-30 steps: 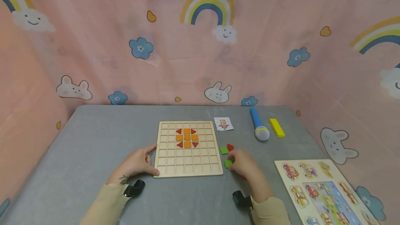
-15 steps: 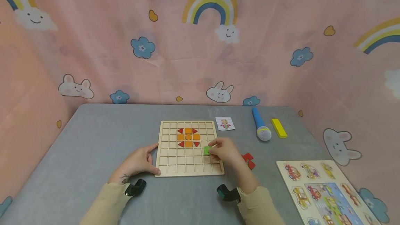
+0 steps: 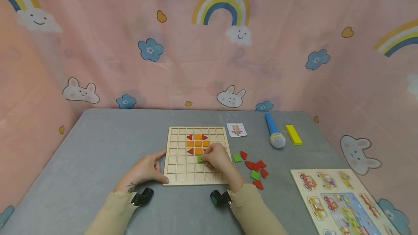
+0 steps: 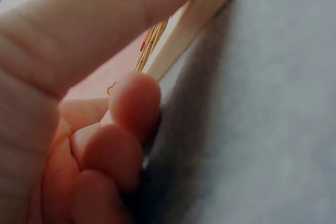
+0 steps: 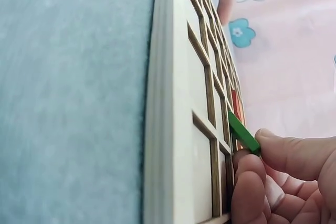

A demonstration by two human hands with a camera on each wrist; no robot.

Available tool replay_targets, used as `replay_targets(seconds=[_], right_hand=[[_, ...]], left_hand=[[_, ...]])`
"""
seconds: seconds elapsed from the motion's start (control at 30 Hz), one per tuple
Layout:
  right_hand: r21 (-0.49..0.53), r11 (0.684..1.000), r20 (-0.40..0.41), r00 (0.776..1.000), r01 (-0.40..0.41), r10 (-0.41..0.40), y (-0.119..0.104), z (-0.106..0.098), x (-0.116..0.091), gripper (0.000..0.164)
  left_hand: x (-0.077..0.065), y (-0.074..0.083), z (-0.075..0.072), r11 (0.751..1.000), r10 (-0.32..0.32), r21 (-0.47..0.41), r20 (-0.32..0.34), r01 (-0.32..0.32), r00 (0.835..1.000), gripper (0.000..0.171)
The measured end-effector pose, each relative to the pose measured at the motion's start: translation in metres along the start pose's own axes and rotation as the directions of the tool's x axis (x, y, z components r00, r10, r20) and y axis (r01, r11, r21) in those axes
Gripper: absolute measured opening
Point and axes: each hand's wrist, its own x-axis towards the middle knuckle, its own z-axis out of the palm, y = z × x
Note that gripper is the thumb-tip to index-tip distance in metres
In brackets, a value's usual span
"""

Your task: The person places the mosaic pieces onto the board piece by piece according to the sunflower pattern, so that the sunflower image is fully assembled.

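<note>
Here's the right hand [image 3: 217, 157] over the gridded board [image 3: 174, 168], its grip pinching a green tile [image 3: 200, 159], tilted, just below the lowest of the orange pieces [image 3: 190, 143]! The left hand [image 3: 143, 171], finger and thumb spread wide, touches the board's left edge. To the right, more green squares [image 3: 237, 158] and red pieces [image 3: 258, 184] lie loose on the table [image 3: 124, 133]. And the print? A small card [image 3: 236, 130] carries a coloured figure, any lettering too tiny to read; the puzzle board [image 3: 337, 189] shows pictured vehicles.
</note>
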Motion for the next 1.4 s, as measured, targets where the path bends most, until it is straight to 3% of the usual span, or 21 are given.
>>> replay_targets(seconds=[0.3,0.43,0.53,0.67,0.77,0.9,1.13,1.2,1.3,1.4], right_hand=[[-0.144,0.989,-0.033,0.999,0.036,-0.041,-0.003,0.001,-0.002,0.013],[-0.232,0.968,-0.057,0.992,0.098,-0.114,-0.004,-0.020,-0.003,0.008],[-0.278,0.954,-0.075,0.988,0.107,-0.133,0.003,-0.044,-0.001,0.015],[-0.384,0.923,-0.092,0.993,0.038,-0.079,0.022,-0.070,0.004,0.030],[-0.480,0.877,-0.096,0.995,-0.029,-0.020,0.035,-0.080,0.004,0.037],[-0.526,0.849,-0.085,0.996,-0.042,-0.004,0.044,-0.084,0.001,0.033],[-0.512,0.859,-0.102,0.994,-0.012,-0.046,0.041,-0.085,-0.006,0.013],[-0.496,0.869,-0.111,0.992,-0.009,-0.053,0.038,-0.084,-0.010,0.014],[-0.383,0.924,-0.135,0.989,0.001,-0.057,0.028,-0.078,-0.018,0.013],[-0.199,0.980,-0.153,0.987,0.016,-0.047,0.017,-0.065,-0.024,0.016]], left_hand=[[0.001,-0.001,0.000,1.000,-0.001,0.000,-0.006,0.001,1.000,0.110],[0.001,0.000,0.001,1.000,-0.003,-0.005,-0.003,0.003,1.000,0.110],[0.001,0.001,0.000,1.000,-0.003,-0.002,-0.007,0.003,1.000,0.110],[0.000,0.001,0.000,1.000,-0.001,0.006,-0.017,0.001,1.000,0.109],[0.001,0.001,0.000,1.000,0.001,0.001,-0.013,-0.001,1.000,0.110],[0.001,0.000,0.001,1.000,0.009,0.003,-0.009,-0.009,1.000,0.110],[0.001,-0.001,0.001,1.000,-0.010,-0.007,-0.010,0.010,1.000,0.111],[0.001,-0.001,0.001,1.000,-0.013,-0.011,-0.009,0.013,1.000,0.111],[0.001,0.000,0.000,1.000,-0.011,-0.013,-0.011,0.011,1.000,0.111],[0.001,0.000,0.001,1.000,-0.013,-0.008,-0.011,0.013,1.000,0.111]])
